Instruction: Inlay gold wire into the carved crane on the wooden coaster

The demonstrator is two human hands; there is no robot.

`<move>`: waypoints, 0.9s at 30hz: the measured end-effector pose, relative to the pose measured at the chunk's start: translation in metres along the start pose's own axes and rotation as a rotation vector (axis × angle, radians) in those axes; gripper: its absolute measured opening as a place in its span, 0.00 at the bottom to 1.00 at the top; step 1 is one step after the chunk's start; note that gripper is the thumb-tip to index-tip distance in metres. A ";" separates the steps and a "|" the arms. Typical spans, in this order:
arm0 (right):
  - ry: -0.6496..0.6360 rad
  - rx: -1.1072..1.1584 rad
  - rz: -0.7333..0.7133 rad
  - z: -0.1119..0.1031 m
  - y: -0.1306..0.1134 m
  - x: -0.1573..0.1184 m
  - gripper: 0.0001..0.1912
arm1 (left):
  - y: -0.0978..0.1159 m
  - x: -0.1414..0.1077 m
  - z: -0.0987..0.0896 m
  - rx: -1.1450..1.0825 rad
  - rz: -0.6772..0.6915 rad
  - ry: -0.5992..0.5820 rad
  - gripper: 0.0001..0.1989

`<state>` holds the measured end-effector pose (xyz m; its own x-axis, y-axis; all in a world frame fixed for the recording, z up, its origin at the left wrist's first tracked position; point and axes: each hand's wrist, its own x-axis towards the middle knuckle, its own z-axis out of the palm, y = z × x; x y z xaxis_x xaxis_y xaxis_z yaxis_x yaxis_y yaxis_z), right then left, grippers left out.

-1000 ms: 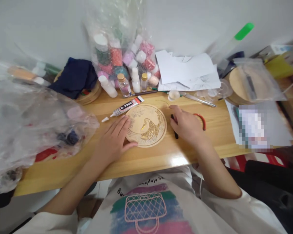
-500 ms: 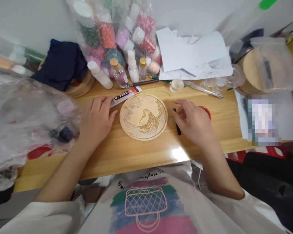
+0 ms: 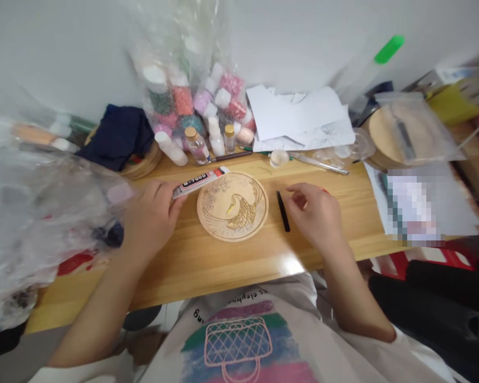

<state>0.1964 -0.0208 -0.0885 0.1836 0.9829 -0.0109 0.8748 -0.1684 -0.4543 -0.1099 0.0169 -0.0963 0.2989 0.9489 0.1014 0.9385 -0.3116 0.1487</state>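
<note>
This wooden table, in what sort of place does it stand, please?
Probably a craft workspace; whether home or studio is unclear. The round board with a bird design, the tube marked B-7000 and the bagged jars suggest it.

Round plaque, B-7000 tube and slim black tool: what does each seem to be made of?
Round plaque: probably wood or wood board, pale and mostly matte, with fine lines and gold-toned areas.
B-7000 tube: perhaps plastic or laminated foil, with a smooth-looking printed surface.
Slim black tool: coated metal or plastic; its uniform dark look leaves that open.
</note>
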 end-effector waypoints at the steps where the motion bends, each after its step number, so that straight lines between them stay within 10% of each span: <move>1: 0.004 -0.038 0.039 -0.001 0.001 0.004 0.12 | -0.001 0.001 0.002 0.007 0.000 0.000 0.19; 9: -0.273 -0.345 -0.059 -0.011 -0.030 0.050 0.15 | -0.014 0.017 0.015 0.018 0.001 0.001 0.21; 27: -0.393 -0.428 -0.208 0.014 -0.072 0.093 0.13 | -0.023 0.020 0.019 0.048 0.065 0.061 0.18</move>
<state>0.1443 0.0837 -0.0695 -0.1183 0.9384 -0.3246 0.9918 0.0955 -0.0855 -0.1223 0.0438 -0.1168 0.3495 0.9214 0.1697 0.9252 -0.3680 0.0928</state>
